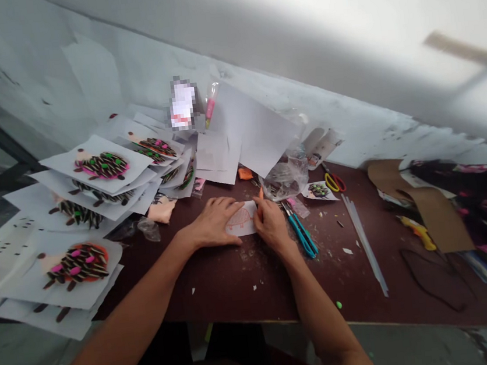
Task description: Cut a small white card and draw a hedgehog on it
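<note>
My left hand (pixel 213 224) lies flat on a white paper slip (pixel 241 219) with a pink outline drawing, pressing it to the table. My right hand (pixel 271 223) curls at the slip's right end. A small orange tip (pixel 261 193) rises just above its fingers, but I cannot tell whether they hold it. Teal-handled scissors (pixel 301 235) lie just right of my right hand. Orange-handled scissors (pixel 334 182) lie farther off.
Stacked paper hedgehog crafts (pixel 101 166) cover the left of the dark red table (pixel 239 300). White sheets and a plastic bag (pixel 285 179) lie behind my hands. Right are glue sticks (pixel 365 245), a yellow glue gun (pixel 419 233), cardboard (pixel 432 214) and dark floral cloth (pixel 470 209).
</note>
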`<state>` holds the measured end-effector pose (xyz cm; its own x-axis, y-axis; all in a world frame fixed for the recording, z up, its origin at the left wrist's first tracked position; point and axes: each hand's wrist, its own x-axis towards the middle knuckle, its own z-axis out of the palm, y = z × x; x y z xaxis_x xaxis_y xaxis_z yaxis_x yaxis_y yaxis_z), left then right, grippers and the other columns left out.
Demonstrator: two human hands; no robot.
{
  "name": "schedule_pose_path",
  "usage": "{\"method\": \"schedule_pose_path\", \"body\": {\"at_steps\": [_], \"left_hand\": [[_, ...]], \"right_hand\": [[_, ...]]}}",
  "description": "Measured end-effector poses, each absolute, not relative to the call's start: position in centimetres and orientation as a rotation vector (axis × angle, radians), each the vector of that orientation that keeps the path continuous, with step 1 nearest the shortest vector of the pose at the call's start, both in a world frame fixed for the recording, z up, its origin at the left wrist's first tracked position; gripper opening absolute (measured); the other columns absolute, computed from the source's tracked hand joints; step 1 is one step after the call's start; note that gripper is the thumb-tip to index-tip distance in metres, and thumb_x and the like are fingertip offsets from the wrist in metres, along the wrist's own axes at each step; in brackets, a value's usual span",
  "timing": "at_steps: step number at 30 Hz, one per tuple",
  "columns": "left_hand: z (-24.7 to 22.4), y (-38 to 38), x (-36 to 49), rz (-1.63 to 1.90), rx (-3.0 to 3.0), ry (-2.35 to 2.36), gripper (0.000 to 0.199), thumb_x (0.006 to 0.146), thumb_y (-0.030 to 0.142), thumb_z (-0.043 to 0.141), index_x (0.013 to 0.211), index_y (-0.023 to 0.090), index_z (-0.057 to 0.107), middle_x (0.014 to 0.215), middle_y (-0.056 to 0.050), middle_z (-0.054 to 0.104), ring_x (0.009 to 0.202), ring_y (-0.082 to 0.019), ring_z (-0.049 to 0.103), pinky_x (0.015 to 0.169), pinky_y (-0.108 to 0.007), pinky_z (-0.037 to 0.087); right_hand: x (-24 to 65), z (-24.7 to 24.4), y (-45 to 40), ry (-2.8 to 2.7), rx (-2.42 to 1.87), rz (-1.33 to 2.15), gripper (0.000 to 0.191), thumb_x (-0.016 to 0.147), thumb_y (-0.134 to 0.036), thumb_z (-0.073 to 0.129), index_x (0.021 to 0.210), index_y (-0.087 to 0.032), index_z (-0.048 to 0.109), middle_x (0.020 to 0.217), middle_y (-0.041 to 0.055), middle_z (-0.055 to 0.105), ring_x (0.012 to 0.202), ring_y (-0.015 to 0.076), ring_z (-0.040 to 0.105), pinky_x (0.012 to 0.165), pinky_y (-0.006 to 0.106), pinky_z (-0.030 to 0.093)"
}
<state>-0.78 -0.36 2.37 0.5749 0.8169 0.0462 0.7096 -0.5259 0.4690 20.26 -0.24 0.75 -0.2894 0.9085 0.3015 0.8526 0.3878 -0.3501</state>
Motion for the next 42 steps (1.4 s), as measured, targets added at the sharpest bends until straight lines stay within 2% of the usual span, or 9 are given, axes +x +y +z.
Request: {"method": "schedule_pose_path", "body": {"at_steps": [6, 11, 16, 21, 25, 30, 35, 42], "left_hand": [[2.8, -0.4, -1.2, 0.31, 2.402, 1.192, 0.079, 0.071, 0.034, 0.067, 0.145, 0.022, 0.043, 0.149, -0.013, 0.046, 0.137, -0.034, 0.038, 0.112, -0.048, 0.029], [2.3, -0.1, -1.6, 0.304, 2.408, 1.118, 0.077, 0.067, 0.023, 0.062, 0.142, 0.025, 0.048, 0.153, -0.01, 0.044, 0.14, -0.034, 0.036, 0.114, -0.053, 0.025], [1.5, 0.4, -1.8, 0.355, 2.377, 1.086, 0.077, 0.064, 0.015, 0.057, 0.14, 0.024, 0.051, 0.151, -0.008, 0.047, 0.142, -0.028, 0.036, 0.119, -0.05, 0.021], [1.0, 1.1, -2.4, 0.494, 2.351, 1.192, 0.064, 0.069, 0.013, 0.056, 0.132, 0.019, 0.059, 0.14, -0.01, 0.056, 0.133, -0.027, 0.046, 0.115, -0.043, 0.031], [0.5, 1.8, -2.8, 0.571, 2.345, 1.251, 0.048, 0.077, 0.016, 0.054, 0.123, 0.019, 0.065, 0.124, -0.01, 0.063, 0.119, -0.026, 0.054, 0.106, -0.042, 0.041], [-0.4, 2.7, -3.3, 0.64, 2.314, 1.39, 0.038, 0.081, 0.009, 0.048, 0.11, 0.018, 0.07, 0.107, -0.009, 0.067, 0.106, -0.024, 0.058, 0.099, -0.041, 0.046], [-0.7, 3.1, -3.4, 0.702, 2.229, 1.452, 0.032, 0.082, 0.01, 0.048, 0.101, 0.021, 0.072, 0.102, -0.006, 0.071, 0.102, -0.022, 0.062, 0.097, -0.04, 0.048], [-0.5, 3.0, -3.7, 0.74, 2.154, 1.456, 0.031, 0.081, 0.01, 0.05, 0.101, 0.018, 0.072, 0.103, -0.006, 0.073, 0.1, -0.021, 0.065, 0.094, -0.036, 0.049]], "right_hand": [[20.3, 1.4, -0.5, -2.149, -1.552, 0.224, 0.037, 0.079, -0.009, 0.048, 0.109, -0.016, 0.068, 0.09, 0.0082, 0.069, 0.085, 0.0215, 0.061, 0.082, 0.033, 0.048], [20.4, 1.4, -0.3, -2.177, -1.447, 0.25, 0.049, 0.075, -0.003, 0.045, 0.117, -0.017, 0.066, 0.112, 0.0111, 0.068, 0.105, 0.0231, 0.06, 0.095, 0.036, 0.046], [20.2, 1.5, -0.4, -2.297, -1.469, 0.239, 0.047, 0.078, -0.004, 0.046, 0.118, -0.017, 0.067, 0.107, 0.0114, 0.069, 0.101, 0.0248, 0.058, 0.093, 0.037, 0.046], [20.1, 1.7, -0.5, -2.344, -1.549, 0.187, 0.038, 0.081, -0.006, 0.05, 0.111, -0.016, 0.07, 0.099, 0.0107, 0.069, 0.093, 0.0244, 0.058, 0.086, 0.035, 0.045], [20.2, 1.8, -0.6, -2.341, -1.576, 0.193, 0.034, 0.082, -0.007, 0.051, 0.107, -0.019, 0.071, 0.095, 0.008, 0.068, 0.09, 0.0224, 0.058, 0.083, 0.032, 0.044], [20.3, 1.8, -0.5, -2.304, -1.595, 0.18, 0.035, 0.082, -0.005, 0.048, 0.105, -0.018, 0.071, 0.094, 0.0087, 0.068, 0.09, 0.0225, 0.059, 0.082, 0.032, 0.044], [20.7, 1.5, -0.3, -2.26, -1.593, 0.154, 0.042, 0.08, 0.0, 0.043, 0.103, -0.02, 0.072, 0.096, 0.0089, 0.068, 0.09, 0.0224, 0.059, 0.084, 0.033, 0.045], [21.5, 1.6, -0.2, -2.3, -1.688, 0.031, 0.041, 0.084, 0.0, 0.042, 0.103, -0.019, 0.073, 0.1, 0.0131, 0.068, 0.091, 0.0258, 0.059, 0.082, 0.037, 0.044]]}}
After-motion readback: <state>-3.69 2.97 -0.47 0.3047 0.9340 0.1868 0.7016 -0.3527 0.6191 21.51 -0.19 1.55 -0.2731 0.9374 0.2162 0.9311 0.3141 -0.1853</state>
